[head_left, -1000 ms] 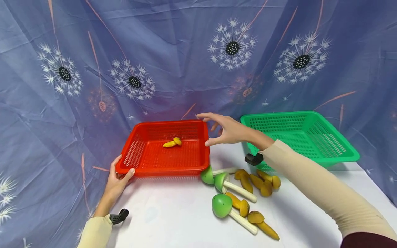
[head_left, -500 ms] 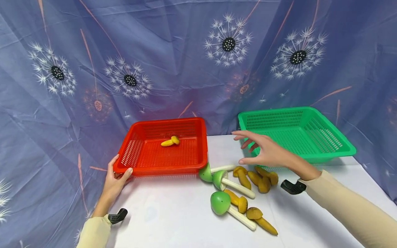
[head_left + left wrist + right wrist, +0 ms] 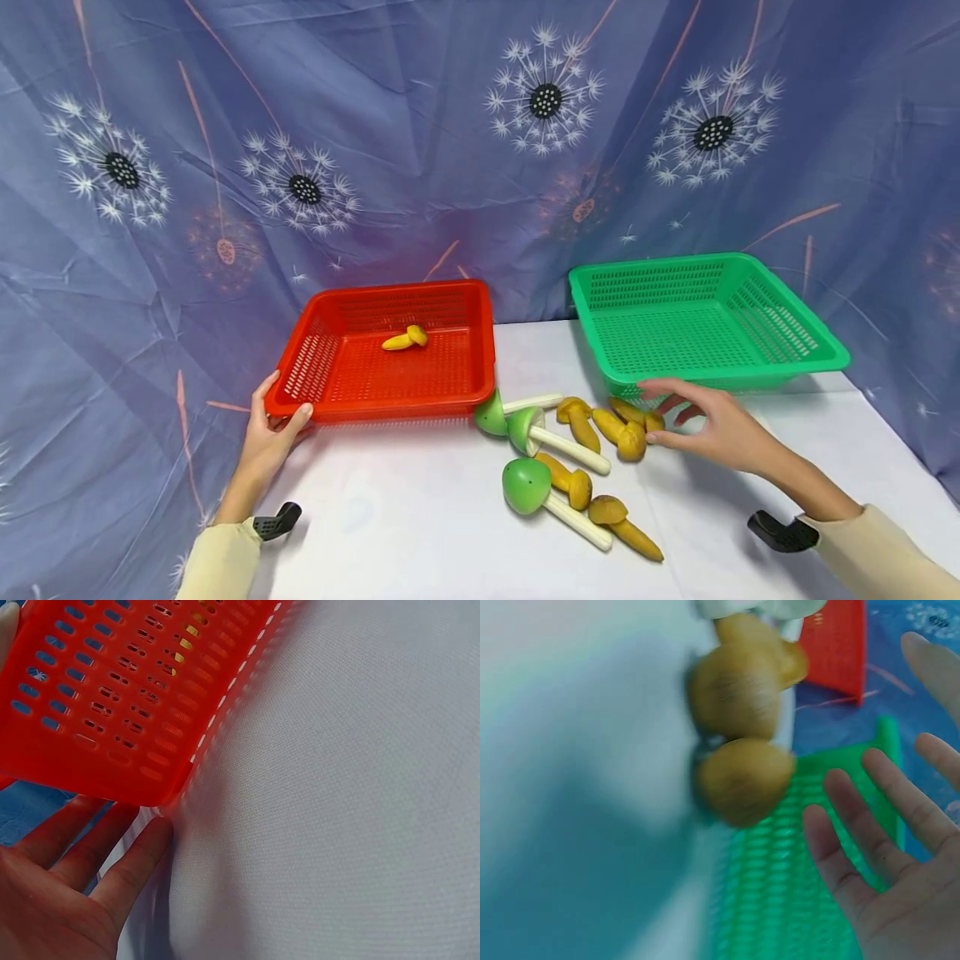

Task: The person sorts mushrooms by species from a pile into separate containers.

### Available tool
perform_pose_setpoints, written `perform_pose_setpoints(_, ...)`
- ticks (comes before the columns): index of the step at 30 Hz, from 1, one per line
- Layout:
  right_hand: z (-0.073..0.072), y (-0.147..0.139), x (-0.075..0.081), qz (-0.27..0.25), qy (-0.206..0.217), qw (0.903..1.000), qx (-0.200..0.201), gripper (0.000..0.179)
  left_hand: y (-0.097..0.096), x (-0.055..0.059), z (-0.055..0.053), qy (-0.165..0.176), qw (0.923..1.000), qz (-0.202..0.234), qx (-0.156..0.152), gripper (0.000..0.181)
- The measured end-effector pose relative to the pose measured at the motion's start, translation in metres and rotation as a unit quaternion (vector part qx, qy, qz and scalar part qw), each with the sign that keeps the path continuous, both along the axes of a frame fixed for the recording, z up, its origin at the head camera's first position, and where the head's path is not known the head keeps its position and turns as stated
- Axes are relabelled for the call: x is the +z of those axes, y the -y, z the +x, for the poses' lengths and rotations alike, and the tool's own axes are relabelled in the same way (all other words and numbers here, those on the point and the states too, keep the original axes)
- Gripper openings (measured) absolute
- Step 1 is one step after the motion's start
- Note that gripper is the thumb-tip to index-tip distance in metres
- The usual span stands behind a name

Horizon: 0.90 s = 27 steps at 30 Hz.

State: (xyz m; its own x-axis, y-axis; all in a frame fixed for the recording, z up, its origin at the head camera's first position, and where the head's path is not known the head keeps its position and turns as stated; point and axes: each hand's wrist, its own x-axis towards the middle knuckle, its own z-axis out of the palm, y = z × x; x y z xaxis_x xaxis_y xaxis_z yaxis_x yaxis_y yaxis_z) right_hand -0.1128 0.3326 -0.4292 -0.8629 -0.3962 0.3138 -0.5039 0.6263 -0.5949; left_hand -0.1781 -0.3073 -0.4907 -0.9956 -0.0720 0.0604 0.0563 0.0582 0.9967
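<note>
My left hand point(image 3: 267, 437) grips the front left corner of the red basket point(image 3: 390, 411), its thumb on the rim; in the left wrist view, fingers point(image 3: 135, 862) lie at the basket's lower corner. Inside the basket is one yellow toy mushroom point(image 3: 406, 337). My right hand point(image 3: 720, 429) hovers with parted thumb and fingers at the right end of a pile of brown-yellow mushrooms. Nearest it are a round-capped mushroom point(image 3: 631, 442) and another partly behind its fingertips point(image 3: 654, 421). The right wrist view has blurred mushroom caps point(image 3: 742, 780) apart from the spread fingers.
A green basket point(image 3: 750, 372) stands at the back right. Green-capped mushrooms with white stems point(image 3: 573, 521) lie among more brown-yellow ones point(image 3: 626, 529) on the white table point(image 3: 390, 517). Behind hangs a blue dandelion-print cloth point(image 3: 420, 142).
My right hand has moved from the red basket's right edge, right and down, to the mushrooms beside the green basket. The left hand keeps its grip on the corner. The view has shifted slightly.
</note>
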Motion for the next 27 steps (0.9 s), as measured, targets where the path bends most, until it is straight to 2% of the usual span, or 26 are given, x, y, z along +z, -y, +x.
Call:
perform_pose_setpoints(4,0.006,-0.011,-0.016,0.015,-0.008,0.9997,-0.018,0.061,0.0,0.002,0.001,-0.004,1.0,0.0,-0.001,0.084)
perform_pose_setpoints(12,0.001,-0.024,-0.045,0.08,-0.03,0.9952,-0.048,0.066,0.001,0.0,0.0,-0.004,1.0,-0.003,-0.007,0.085)
perform_pose_setpoints(20,-0.007,-0.02,-0.05,0.117,0.0,0.9903,-0.076,0.058,0.0,0.002,-0.002,0.003,1.0,0.0,-0.006,0.086)
perform_pose_setpoints(27,-0.01,-0.016,-0.05,0.119,0.004,0.9901,-0.075,0.053,0.0,0.002,-0.001,0.016,0.9998,0.007,-0.002,0.086)
